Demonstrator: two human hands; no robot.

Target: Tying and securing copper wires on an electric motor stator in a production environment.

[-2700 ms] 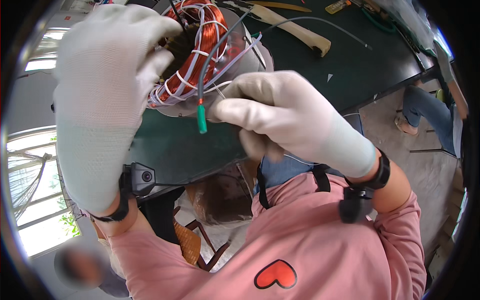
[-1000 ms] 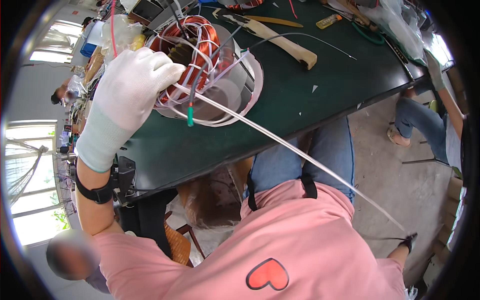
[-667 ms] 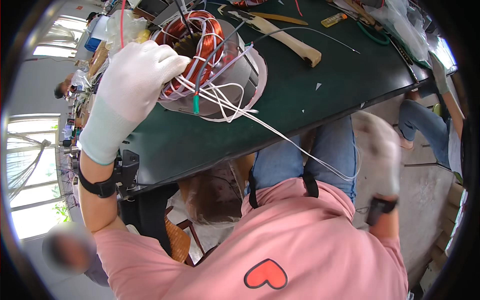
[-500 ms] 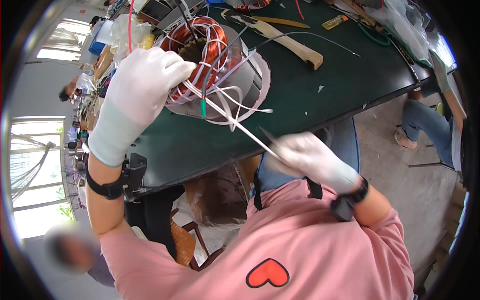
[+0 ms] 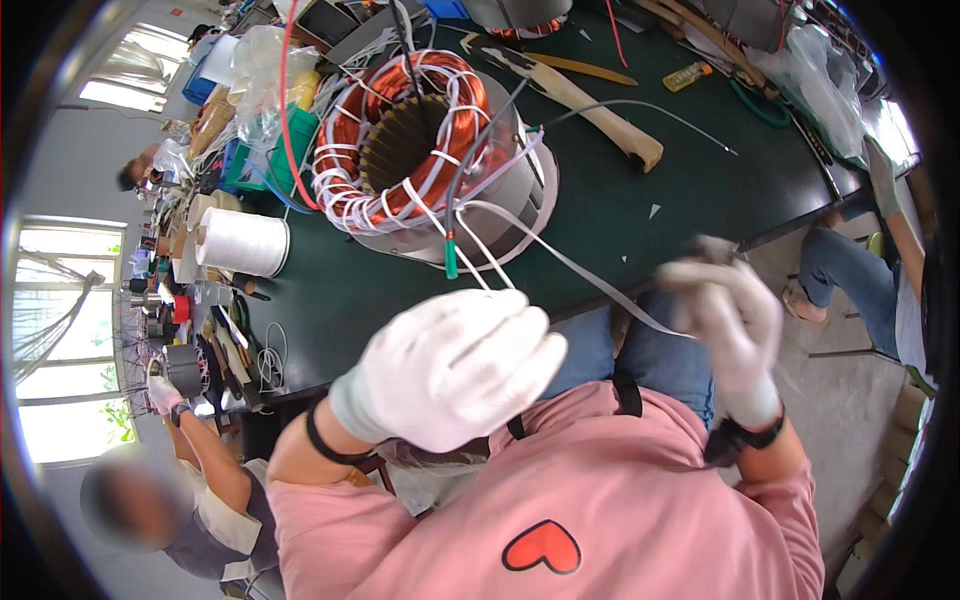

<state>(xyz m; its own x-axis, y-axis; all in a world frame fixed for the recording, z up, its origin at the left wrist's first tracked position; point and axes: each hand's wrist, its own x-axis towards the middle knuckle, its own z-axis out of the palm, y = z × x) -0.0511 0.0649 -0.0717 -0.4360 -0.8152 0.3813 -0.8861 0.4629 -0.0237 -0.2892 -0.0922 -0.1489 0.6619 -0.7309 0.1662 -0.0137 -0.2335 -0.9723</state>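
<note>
A motor stator with copper windings [image 5: 473, 92] bound in white lacing cord stands upright on the green table, its slotted bore facing up. My left hand [image 5: 455, 370], in a white glove, is closed round two strands of white cord [image 5: 490, 256] running from the winding's near side. A flat white strip [image 5: 600, 284] stretches from the same spot toward my right hand [image 5: 730, 320], also gloved and smeared by motion. A dark thing shows blurred at its curled fingertips; its kind is unclear. Beside the cords hangs a lead with a green sleeve [image 5: 450, 258].
A spool of white cord [image 5: 245, 242] stands left of the stator, near a green bin [image 5: 255, 155]. Beyond lie a wooden-handled tool [image 5: 590, 110] and a yellow tube [image 5: 687, 76]. A co-worker's gloved hand [image 5: 162, 390] is at far left; another person sits at right.
My left hand has left the winding and come down toward me, holding cord. My right hand has moved right and up. The stator now shows fully, as does the spool.
</note>
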